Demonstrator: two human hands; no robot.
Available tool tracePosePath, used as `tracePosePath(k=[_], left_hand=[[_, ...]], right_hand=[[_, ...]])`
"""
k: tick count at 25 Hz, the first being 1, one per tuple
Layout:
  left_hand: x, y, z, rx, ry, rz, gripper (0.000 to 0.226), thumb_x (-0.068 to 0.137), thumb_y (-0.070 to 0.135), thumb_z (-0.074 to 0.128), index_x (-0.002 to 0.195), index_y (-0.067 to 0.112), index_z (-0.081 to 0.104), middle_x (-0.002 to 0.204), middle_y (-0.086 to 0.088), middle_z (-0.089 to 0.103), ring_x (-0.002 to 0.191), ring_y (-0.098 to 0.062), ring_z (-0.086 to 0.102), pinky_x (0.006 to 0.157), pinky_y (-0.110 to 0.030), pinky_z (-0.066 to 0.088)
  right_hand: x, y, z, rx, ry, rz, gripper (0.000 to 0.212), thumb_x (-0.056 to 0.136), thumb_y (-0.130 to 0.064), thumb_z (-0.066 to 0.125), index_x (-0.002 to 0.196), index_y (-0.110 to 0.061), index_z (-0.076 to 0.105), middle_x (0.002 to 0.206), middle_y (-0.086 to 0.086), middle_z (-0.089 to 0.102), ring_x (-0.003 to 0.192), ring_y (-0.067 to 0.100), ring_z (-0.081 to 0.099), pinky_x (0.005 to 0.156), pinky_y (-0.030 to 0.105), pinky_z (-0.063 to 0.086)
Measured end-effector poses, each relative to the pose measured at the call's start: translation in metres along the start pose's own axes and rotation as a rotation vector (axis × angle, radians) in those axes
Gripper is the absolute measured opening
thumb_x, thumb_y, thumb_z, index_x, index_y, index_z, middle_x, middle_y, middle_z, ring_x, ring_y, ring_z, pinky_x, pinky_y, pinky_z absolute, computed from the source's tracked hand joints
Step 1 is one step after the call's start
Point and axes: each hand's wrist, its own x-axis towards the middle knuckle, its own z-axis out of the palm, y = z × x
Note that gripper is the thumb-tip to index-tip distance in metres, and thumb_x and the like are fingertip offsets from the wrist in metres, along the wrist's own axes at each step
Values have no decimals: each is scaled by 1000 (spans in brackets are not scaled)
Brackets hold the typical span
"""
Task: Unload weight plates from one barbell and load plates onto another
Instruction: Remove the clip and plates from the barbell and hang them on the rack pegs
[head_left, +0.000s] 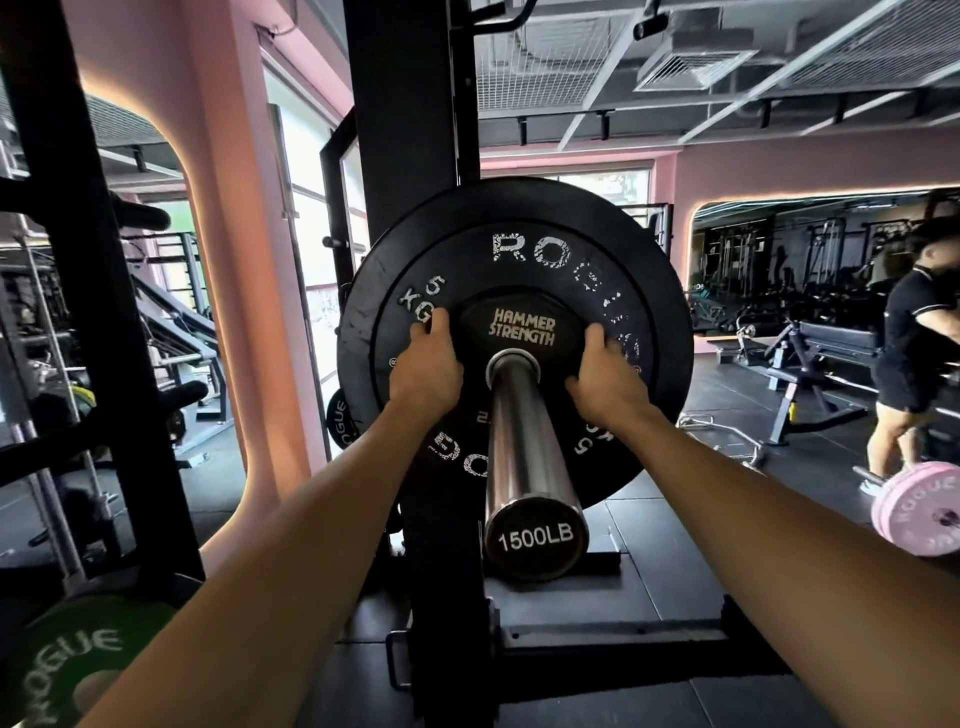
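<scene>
At the lower left corner of the frame lies a green plate (62, 670) lettered ROGUE, half cut off by the edge. Above it a black rack upright (88, 291) rises through the left side, with dim machines behind it and a pink wall (228, 156) curving down just right of them.

In the centre a second black post (410, 104) climbs to the top of the frame. In front of it hangs the large black plate (519, 218), worn white ROGUE lettering on its face and a 5 KG mark at its left. Against its middle sits a smaller black plate (522, 322) marked HAMMER STRENGTH, both threaded on the barbell sleeve (524, 441), which runs down toward the camera and ends in a cap reading 1500LB.

The left hand (428, 369) lies at the small plate's left edge, its grip curled round the rim, fingertips over the 5 KG mark. The right hand (605, 371) does the same at the right edge, fingers hooked over the rim, thumb toward the sleeve. Both forearms stretch up from the bottom corners.

To the right, a black bench (826, 353) stands on the dark floor. At the right edge a person in black clothes (909, 338) bends forward, and below them lie pink plates (919, 509) on another bar.
</scene>
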Motion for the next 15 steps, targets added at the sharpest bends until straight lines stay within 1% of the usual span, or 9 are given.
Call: tracePosePath(k=[2, 5, 6, 9, 11, 13, 15], left_hand=[[-5, 2, -4, -47, -5, -8, 46, 86, 8, 58, 124, 8, 33, 122, -23, 49, 101, -47, 58, 81, -50, 45], [-21, 0, -15, -139, -35, -40, 56, 81, 10, 62, 127, 10, 32, 105, -19, 58, 99, -44, 58, 84, -49, 47], [-29, 0, -20, -176, -49, -54, 58, 80, 11, 64, 128, 11, 31, 102, -17, 60, 99, -41, 59, 84, -49, 49], [-58, 0, -40, -283, -104, -80, 62, 80, 14, 67, 128, 13, 29, 104, -15, 62, 93, -33, 60, 77, -41, 47], [-78, 4, -57, -280, -141, -95, 61, 81, 19, 67, 127, 16, 28, 104, -14, 61, 89, -32, 58, 73, -38, 42], [-97, 6, -75, -205, -163, -65, 57, 79, 25, 68, 124, 18, 33, 106, -15, 63, 94, -36, 60, 75, -40, 44], [-119, 10, -93, -143, -164, -23, 46, 81, 27, 64, 120, 16, 41, 109, -15, 64, 100, -38, 59, 81, -41, 47]], right_hand=[[-4, -4, -3, 30, 24, 6, 44, 89, -13, 55, 126, -10, 29, 129, 23, 44, 110, 45, 53, 88, 47, 43], [-16, -11, -15, 59, 26, -10, 43, 88, -11, 55, 122, -10, 29, 121, 24, 52, 108, 44, 55, 86, 45, 43], [-21, -13, -21, 55, 21, -23, 42, 88, -11, 55, 121, -10, 29, 117, 24, 55, 106, 43, 56, 84, 44, 43], [-50, -18, -44, 35, 29, -37, 44, 86, -14, 58, 118, -11, 28, 114, 21, 57, 105, 42, 57, 82, 42, 43], [-73, -22, -60, 19, 30, -33, 43, 86, -17, 59, 118, -12, 30, 117, 18, 57, 106, 41, 57, 83, 42, 44], [-98, -27, -73, -23, 21, -32, 39, 87, -19, 59, 117, -11, 36, 119, 18, 58, 108, 40, 57, 82, 41, 44], [-124, -31, -88, -50, 36, -19, 36, 88, -19, 57, 118, -10, 39, 117, 20, 60, 107, 41, 58, 80, 41, 44]])
